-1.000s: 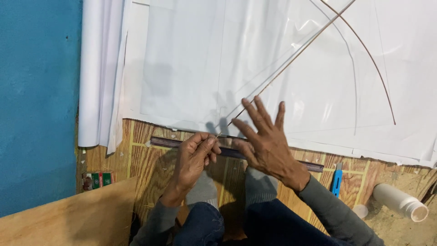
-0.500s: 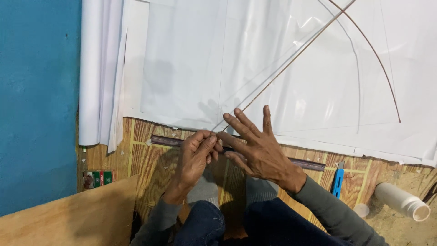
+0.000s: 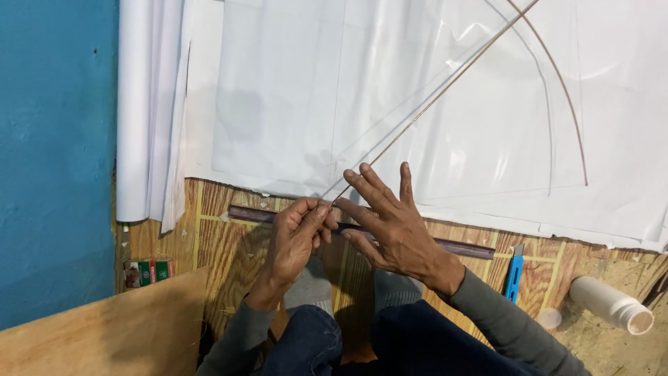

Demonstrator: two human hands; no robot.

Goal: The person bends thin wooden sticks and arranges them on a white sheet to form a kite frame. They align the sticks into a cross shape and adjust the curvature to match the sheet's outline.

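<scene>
**A:** Thin stick [image 3: 431, 97], that long straight one, runs diagonally from the top right corner down to the person's hands, lying across the clear plastic sheet [image 3: 445, 132]. Its lower end sits right at the sheet's bottom corner, just past the edge of the white paper [image 3: 278, 90] underneath.

**B:** Who's got hold of it?

**A:** Left hand [image 3: 296, 237]. Its fingers [image 3: 314, 214] are pinched together tight right at the stick's lower tip, though I honestly can't tell if they're gripping the stick itself, the plastic corner, or both. Right hand [image 3: 390, 226] has nothing in it, fingers spread wide and flat, fingertips resting near the stick's end and just beside the left hand.

**B:** There's a second stick, right?

**A:** Yep, a curved stick [image 3: 567, 118] bowing down the right side, crossing the straight one near the top.

**B:** Anything else around?

**A:** A dark ruler-like strip [image 3: 459, 247] lies on the wood-grain floor [image 3: 216, 244] under both hands. Blue utility knife [image 3: 513, 273] to the right of it, then a white plastic bottle [image 3: 612, 306] on its side further right. Rolled white paper [image 3: 136, 111] sits along the blue wall [image 3: 56, 153], with a small red and green packet [image 3: 147, 271] below it, next to a plywood board [image 3: 97, 331].
</scene>
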